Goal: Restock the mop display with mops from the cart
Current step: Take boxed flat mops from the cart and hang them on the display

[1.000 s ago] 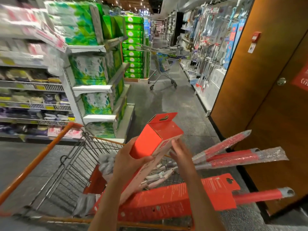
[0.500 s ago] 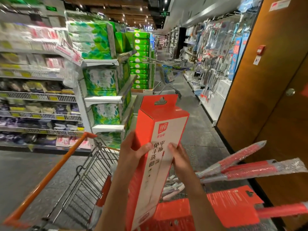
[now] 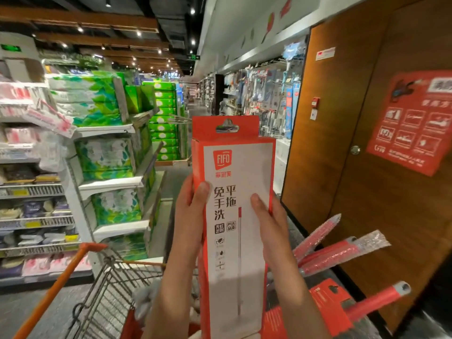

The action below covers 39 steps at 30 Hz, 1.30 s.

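A tall red and white boxed mop (image 3: 234,172) stands upright in front of me, its printed face toward the camera. My left hand (image 3: 190,211) grips its left edge with the thumb on the front. My right hand (image 3: 269,221) holds its right edge the same way. Below is the wire cart (image 3: 105,289) with an orange handle. More mops lie in it: red handles in bubble wrap (image 3: 342,248) stick out to the right, and another red box (image 3: 327,307) lies flat. The mop display (image 3: 266,106) hangs along the right aisle wall, farther ahead.
Shelves of green tissue packs (image 3: 102,157) stand at the left, close to the cart. A brown wooden door (image 3: 367,167) with a red poster fills the right. The grey aisle floor (image 3: 171,177) runs ahead between them.
Both hands lifted the boxed mop out of the cart and turned it from tilted to upright, facing me. My view rose toward the aisle.
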Tool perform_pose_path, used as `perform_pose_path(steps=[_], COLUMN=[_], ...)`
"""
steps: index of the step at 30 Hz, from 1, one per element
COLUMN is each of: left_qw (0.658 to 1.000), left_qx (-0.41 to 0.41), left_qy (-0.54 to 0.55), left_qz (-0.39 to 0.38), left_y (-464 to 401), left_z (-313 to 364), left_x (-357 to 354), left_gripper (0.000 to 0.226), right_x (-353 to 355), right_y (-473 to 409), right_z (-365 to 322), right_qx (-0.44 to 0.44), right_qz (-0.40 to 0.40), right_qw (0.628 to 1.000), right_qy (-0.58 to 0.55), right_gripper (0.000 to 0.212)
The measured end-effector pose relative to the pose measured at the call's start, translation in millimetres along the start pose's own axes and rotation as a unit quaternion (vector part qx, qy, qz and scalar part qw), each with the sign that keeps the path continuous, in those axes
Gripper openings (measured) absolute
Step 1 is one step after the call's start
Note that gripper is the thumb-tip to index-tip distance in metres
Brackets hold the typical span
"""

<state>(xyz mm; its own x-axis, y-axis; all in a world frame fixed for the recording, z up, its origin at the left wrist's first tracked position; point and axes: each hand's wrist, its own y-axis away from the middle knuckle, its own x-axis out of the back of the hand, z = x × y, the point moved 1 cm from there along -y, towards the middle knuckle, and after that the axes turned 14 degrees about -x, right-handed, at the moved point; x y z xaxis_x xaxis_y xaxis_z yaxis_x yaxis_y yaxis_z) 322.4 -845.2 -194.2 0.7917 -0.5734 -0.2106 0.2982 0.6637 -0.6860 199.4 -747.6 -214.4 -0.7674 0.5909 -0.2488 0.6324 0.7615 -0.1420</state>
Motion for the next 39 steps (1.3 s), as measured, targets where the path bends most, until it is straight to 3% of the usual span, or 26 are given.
perform_pose_path(steps=[7, 12, 18, 21, 25, 31, 39], left_qw=[0.996, 0.992, 0.977, 0.975, 0.96, 0.937, 0.876], left_qx=[0.022, 0.036, 0.055, 0.057, 0.074, 0.097, 0.154], left_qy=[0.031, 0.037, 0.113, 0.066, 0.094, 0.148, 0.242], left_qz=[-0.083, -0.116, -0.172, -0.206, -0.254, -0.302, -0.388], left_y=[25.3, 69.4, 136.9, 183.7, 246.7, 325.0, 390.2], left_z=[9.2, 22.1, 45.7, 60.9, 88.8, 129.1, 173.7], left_x=[-49.6, -90.0, -146.0, -172.9, -205.1, -244.3, -311.7], left_gripper=[0.072, 0.07, 0.078, 0.067, 0.086, 0.07, 0.053], right_x=[39.1, 72.1, 128.4, 157.2, 191.8, 225.3, 273.9], right_y=[44.9, 96.2, 189.0, 244.3, 319.4, 421.3, 510.5], right_z=[-34.3, -51.6, -62.6, -62.3, -60.4, -66.0, -91.1], right_qx=[0.046, 0.06, 0.062, 0.057, 0.069, 0.075, 0.089], right_qz=[0.135, 0.204, 0.272, 0.311, 0.394, 0.462, 0.541], right_qw=[0.99, 0.976, 0.959, 0.947, 0.915, 0.883, 0.836], right_qy=[0.018, 0.036, 0.054, 0.062, 0.047, 0.038, 0.032], right_gripper=[0.043, 0.04, 0.04, 0.04, 0.049, 0.048, 0.039])
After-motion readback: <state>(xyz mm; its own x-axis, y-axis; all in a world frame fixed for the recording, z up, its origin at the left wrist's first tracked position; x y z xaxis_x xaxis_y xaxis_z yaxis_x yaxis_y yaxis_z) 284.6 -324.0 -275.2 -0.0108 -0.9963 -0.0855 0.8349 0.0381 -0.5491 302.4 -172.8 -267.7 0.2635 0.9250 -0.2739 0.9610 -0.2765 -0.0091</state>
